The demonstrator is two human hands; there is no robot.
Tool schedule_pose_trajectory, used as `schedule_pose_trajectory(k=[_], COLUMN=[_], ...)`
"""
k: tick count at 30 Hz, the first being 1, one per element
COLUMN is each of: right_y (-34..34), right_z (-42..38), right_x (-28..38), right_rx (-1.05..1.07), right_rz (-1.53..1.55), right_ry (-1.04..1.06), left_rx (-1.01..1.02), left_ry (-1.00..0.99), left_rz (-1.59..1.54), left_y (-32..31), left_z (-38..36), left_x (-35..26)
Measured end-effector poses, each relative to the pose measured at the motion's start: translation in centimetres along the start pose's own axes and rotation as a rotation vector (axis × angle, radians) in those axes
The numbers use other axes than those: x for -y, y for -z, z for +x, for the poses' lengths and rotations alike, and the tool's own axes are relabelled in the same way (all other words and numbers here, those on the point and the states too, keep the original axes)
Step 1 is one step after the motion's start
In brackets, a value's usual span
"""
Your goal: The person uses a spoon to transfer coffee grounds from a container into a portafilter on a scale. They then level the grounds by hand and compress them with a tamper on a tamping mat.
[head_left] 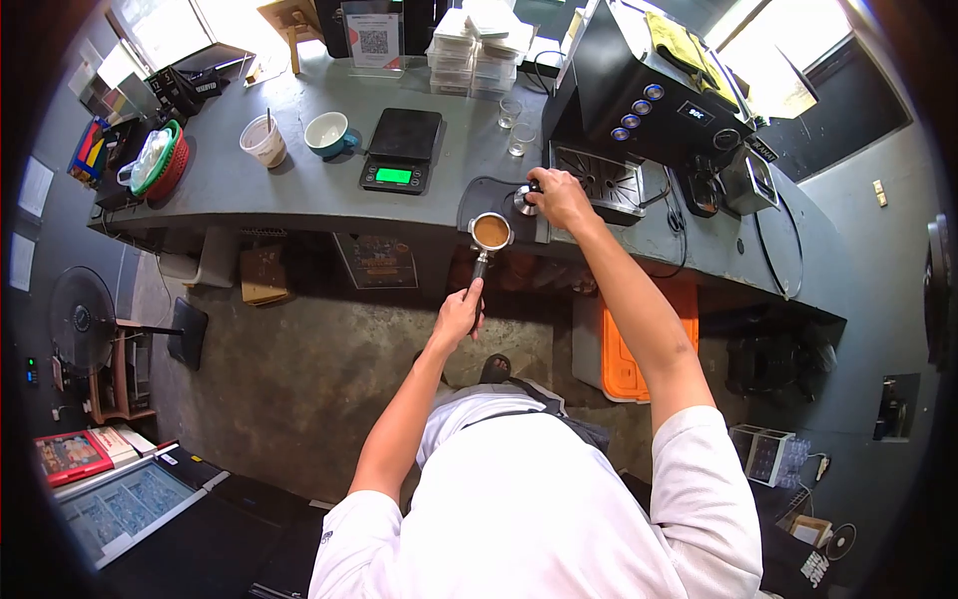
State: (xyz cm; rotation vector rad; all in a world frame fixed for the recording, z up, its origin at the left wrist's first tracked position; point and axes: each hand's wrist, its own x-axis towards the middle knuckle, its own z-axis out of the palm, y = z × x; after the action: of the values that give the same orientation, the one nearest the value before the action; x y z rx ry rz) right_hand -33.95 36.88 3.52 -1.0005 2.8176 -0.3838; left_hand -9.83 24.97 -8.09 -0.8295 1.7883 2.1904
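My left hand is wrapped round the black handle of a portafilter, whose basket holds brown coffee grounds with a level surface. The basket sits at the counter's front edge, over a dark mat. My right hand grips the dark top of a coffee tamper, its metal base down on the mat. To the right of that hand stands the black espresso machine with its drip tray.
A scale with a lit green display lies on the counter, beside a teal cup and a plastic cup. Two small glasses stand near the machine. Below is an orange-lidded bin; cables hang at right.
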Motion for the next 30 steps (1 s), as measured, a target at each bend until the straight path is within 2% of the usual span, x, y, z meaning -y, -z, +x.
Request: schedule_pose_trajectory(k=[4, 11, 14, 15, 18, 20, 22, 24, 27, 28, 30], right_y=[-0.6, -2.1, -2.8, -2.9, -4.7, -7.5, -9.7, -11.4, -12.8, -13.2, -13.8], right_z=[0.4, 0.2, -1.7, -2.6, -6.2, -8.6, -11.0, -12.6, -12.8, -12.6, -13.0], right_x=[0.1, -0.9, -0.8, -0.7, -0.4, -0.5, -0.5, 0.5, 1.5, 1.6, 1.5], right_rx=[-0.012, 0.022, -0.284, -0.459, -0.654, -0.641, -0.371, -0.157, -0.125, -0.131, -0.183], right_rz=[0.056, 0.357, 0.401, 0.435, 0.716, 1.122, 1.639, 2.254, 2.458, 2.551, 2.469], right_ry=[0.158, 0.12, 0.188, 0.219, -0.045, -0.255, -0.637, -0.865, -0.767, -0.637, -0.618], left_rx=[0.017, 0.036, 0.04, 0.036, -0.029, -0.141, -0.297, -0.376, -0.422, -0.425, -0.422], left_ry=[-0.002, 0.009, -0.035, -0.062, -0.103, -0.163, -0.296, -0.398, -0.523, -0.558, -0.509], left_rz=[0.02, 0.01, 0.054, 0.086, 0.213, 0.373, 0.593, 0.692, 0.763, 0.776, 0.759], left_y=[0.5, 0.6, 0.8, 1.0, 0.8, 0.6, 0.0, -1.4, -2.8, -3.2, -4.1], left_z=[-0.4, -0.5, -0.6, -0.7, -2.0, -3.1, -3.4, -4.4, -5.0, -5.2, -5.5], left_x=[-0.7, -0.7, -0.6, -0.2, -0.8, -0.3, 0.5, 0.2, 0.9, 1.2, 1.7])
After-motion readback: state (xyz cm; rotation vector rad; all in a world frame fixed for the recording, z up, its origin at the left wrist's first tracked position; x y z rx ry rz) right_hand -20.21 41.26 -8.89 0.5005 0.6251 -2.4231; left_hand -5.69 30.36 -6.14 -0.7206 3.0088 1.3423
